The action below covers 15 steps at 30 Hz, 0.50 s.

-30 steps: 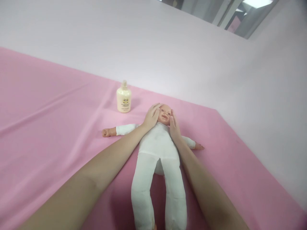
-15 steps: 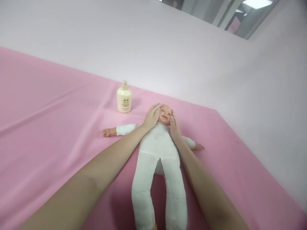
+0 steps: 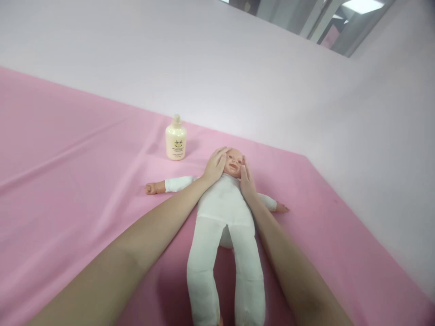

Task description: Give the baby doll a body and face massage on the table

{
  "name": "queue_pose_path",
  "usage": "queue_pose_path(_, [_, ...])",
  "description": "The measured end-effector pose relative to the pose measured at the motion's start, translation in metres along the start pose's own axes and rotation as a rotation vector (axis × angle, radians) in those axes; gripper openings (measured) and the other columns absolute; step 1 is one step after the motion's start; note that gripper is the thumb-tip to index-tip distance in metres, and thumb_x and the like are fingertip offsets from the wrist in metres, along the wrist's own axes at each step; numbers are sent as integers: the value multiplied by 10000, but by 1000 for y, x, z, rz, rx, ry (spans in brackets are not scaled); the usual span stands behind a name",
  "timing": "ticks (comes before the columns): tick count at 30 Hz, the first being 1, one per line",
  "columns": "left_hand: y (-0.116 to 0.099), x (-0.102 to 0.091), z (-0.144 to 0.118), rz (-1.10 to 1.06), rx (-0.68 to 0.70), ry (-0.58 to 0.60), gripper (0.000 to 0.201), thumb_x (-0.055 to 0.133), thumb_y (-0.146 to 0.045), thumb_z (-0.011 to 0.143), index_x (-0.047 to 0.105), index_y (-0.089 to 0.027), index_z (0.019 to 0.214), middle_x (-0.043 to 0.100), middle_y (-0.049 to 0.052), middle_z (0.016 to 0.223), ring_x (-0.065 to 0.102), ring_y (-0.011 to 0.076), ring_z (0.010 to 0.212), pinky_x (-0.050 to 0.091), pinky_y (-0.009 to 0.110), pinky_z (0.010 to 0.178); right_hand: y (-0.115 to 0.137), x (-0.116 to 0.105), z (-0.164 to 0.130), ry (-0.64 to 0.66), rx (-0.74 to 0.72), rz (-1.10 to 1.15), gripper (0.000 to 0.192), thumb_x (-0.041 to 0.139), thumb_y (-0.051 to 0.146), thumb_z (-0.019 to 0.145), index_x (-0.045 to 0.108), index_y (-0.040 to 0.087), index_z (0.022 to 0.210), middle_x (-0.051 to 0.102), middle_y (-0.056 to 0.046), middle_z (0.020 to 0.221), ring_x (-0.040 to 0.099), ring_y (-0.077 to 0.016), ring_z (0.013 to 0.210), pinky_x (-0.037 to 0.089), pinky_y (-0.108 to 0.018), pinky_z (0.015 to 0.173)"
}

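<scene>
A baby doll with a white cloth body lies on its back, its arms spread to both sides and its legs toward me. My left hand rests flat along the left side of the doll's head, fingers stretched out. Against the other side of the head lies my right hand, fingers also extended and partly hidden by its own edge. The doll's face shows between the two hands. Both forearms pass alongside the doll's body, over its upper arms.
A cream-coloured bottle with a printed label stands upright, left of the doll's head. Beneath everything is a pink cloth with soft folds. Behind it rises a white wall, with a window at the upper right.
</scene>
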<state>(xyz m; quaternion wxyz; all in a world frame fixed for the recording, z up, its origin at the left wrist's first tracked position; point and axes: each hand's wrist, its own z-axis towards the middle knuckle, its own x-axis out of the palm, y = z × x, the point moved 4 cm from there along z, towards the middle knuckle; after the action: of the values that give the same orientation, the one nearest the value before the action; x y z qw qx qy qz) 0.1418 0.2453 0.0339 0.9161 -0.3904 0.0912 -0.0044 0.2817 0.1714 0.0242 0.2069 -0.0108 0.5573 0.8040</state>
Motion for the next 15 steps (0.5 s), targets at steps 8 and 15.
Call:
queue_pose_path(8, [-3, -1, 0, 2, 10, 1, 490, 229, -441, 1001, 557, -207, 1282, 543, 83, 1363, 456, 179, 1326, 320, 398, 1178, 2, 0, -1, -7, 1, -7, 660, 307, 626, 926, 260, 304, 1501, 324, 26, 1559, 214, -179, 1478, 195, -441, 1227])
queue_pose_path(15, [-5, -1, 0, 3, 9, 7, 489, 237, -447, 999, 564, -214, 1276, 544, 82, 1361, 460, 185, 1321, 324, 410, 1175, 1, -2, 1, -20, -18, -26, 624, 325, 602, 937, 288, 307, 1485, 281, 22, 1579, 250, -159, 1463, 204, -418, 1220])
